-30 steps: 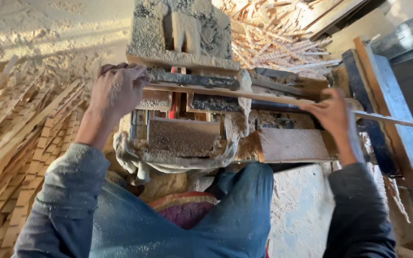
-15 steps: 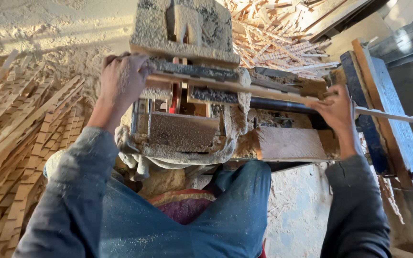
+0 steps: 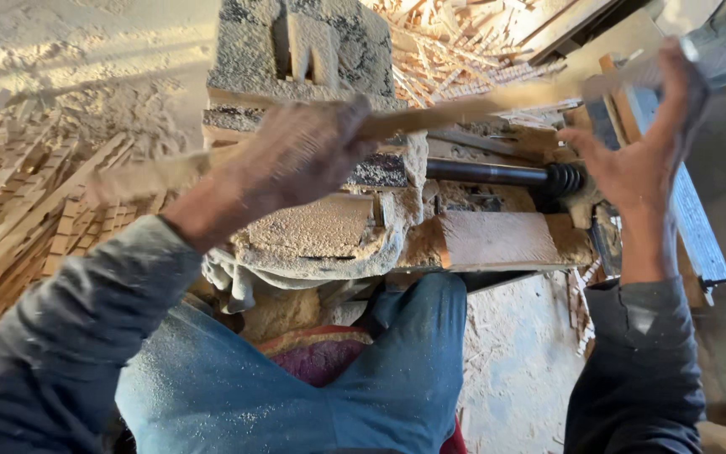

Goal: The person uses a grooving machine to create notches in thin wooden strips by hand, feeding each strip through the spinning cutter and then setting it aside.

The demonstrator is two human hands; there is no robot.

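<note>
Left hand (image 3: 296, 160) clenched on blurred wooden strip (image 3: 464, 108) spanning 9 to 2 o'clock above sawdust-caked machine (image 3: 321, 235); right hand (image 3: 640, 151) released beside it, so strip may slip.

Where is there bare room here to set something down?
Free: the sawdust floor between the blue-trousered knee and the right sleeve. Crowded: the wood strip pile at left, and the dusty machine under both hands.

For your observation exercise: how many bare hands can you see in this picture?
2. The left hand grips a blurred wooden stick over the sawdust-caked machine; the right hand is raised near the stick's far end. None seem hidden.
</note>
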